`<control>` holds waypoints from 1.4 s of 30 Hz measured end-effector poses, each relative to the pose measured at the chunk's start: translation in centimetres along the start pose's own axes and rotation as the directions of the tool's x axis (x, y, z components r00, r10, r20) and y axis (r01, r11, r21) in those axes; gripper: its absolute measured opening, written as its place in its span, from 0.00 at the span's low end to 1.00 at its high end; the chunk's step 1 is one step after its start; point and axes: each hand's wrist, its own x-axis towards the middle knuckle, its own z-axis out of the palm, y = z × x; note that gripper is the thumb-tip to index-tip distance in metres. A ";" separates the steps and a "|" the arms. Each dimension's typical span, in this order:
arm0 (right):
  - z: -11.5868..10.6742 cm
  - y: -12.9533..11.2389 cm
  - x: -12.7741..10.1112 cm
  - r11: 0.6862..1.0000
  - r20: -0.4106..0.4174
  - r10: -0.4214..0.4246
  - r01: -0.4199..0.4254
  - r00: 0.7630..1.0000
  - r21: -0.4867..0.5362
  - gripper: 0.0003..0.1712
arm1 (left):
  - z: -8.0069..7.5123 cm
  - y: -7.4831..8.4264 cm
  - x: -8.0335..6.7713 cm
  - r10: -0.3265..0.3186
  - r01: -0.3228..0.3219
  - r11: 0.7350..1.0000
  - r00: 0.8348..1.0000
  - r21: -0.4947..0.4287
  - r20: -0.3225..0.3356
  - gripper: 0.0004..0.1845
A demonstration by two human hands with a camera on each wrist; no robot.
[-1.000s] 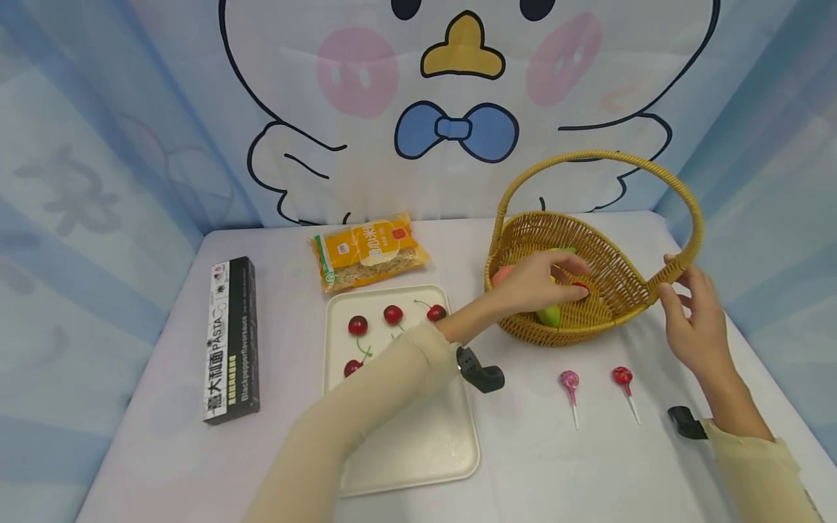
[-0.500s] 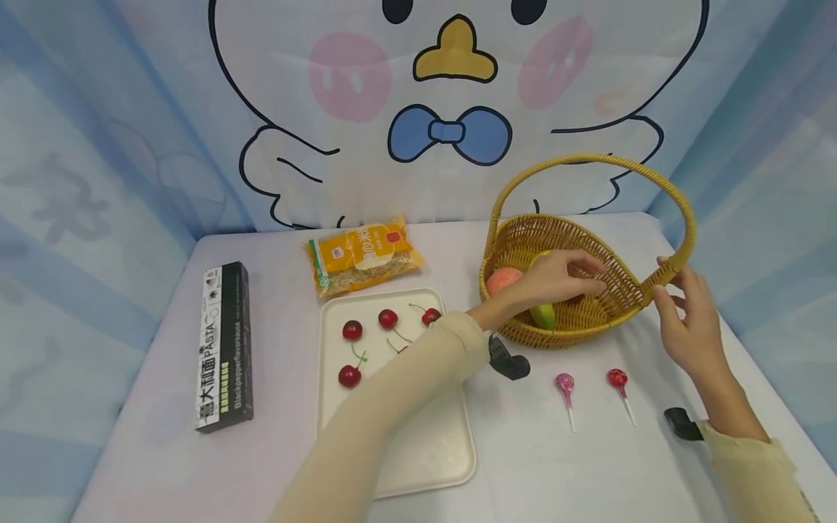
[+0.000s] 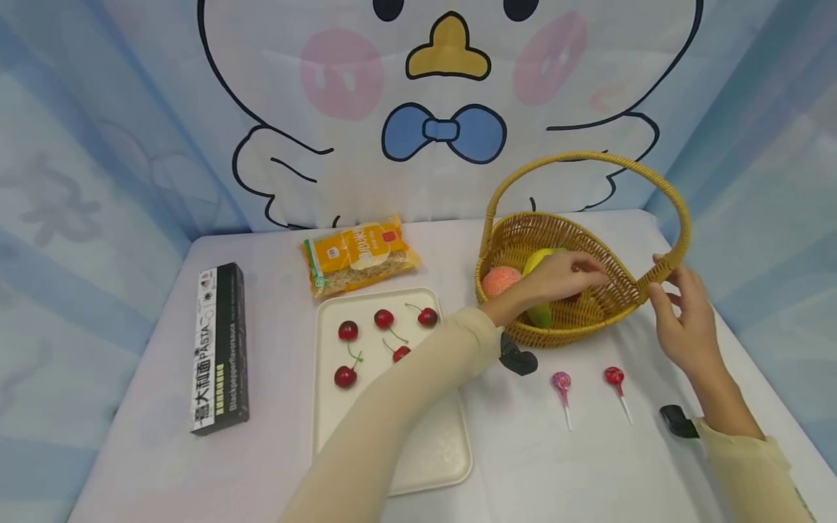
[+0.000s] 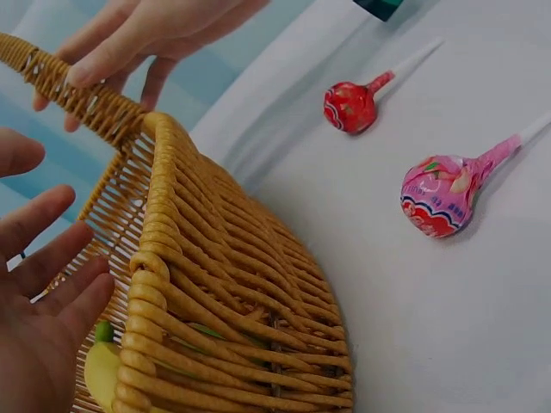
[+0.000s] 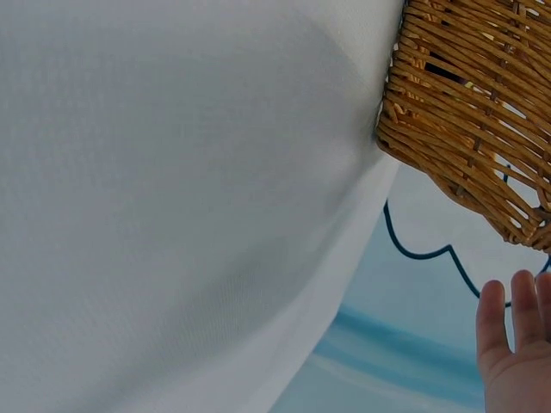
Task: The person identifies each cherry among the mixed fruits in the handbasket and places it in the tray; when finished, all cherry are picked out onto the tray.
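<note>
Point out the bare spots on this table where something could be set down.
Bare: the near half of the tray, below the cherries; the strip between the pasta box and tray; the table's near right, below the lollipops. Crowded: the basket, where the left hand reaches in and the right hand touches the handle.

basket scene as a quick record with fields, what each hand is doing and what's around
left hand: inside basket, fingers straight, above green fruit
right hand: touching the basket handle base
in basket: peach, green fruit
tray: five cherries
table: two lollipops, pasta box, orange packet
</note>
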 end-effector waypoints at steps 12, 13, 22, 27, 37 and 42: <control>0.0 0.4 0.0 0.999 -0.007 -0.034 0.034 0.999 0.001 0.29 | 0.9 -0.1 1.5 -0.051 0.045 0.988 0.998 0.145 0.034 0.20; 0.1 0.4 0.0 0.999 -0.008 -0.040 0.040 0.999 0.004 0.29 | 0.9 -0.2 1.6 -0.052 0.046 0.986 0.998 0.159 0.035 0.20; 0.1 0.3 0.0 0.999 -0.007 -0.046 0.046 0.999 0.004 0.30 | 1.4 -0.8 2.0 -0.087 0.060 0.935 0.994 0.348 0.065 0.17; 0.0 0.4 0.0 0.999 -0.003 -0.037 0.037 0.999 0.001 0.30 | 1.6 -1.0 2.1 -0.117 0.073 0.913 0.990 0.402 0.085 0.19; 0.2 0.3 0.1 0.999 0.001 -0.032 0.032 1.000 0.009 0.30 | 1.0 -0.9 1.7 -0.100 0.066 0.914 0.993 0.400 0.065 0.15; 0.2 0.3 0.0 1.000 0.000 -0.025 0.025 1.000 0.003 0.30 | 0.5 -0.9 1.4 -0.074 0.047 0.906 0.996 0.420 0.048 0.14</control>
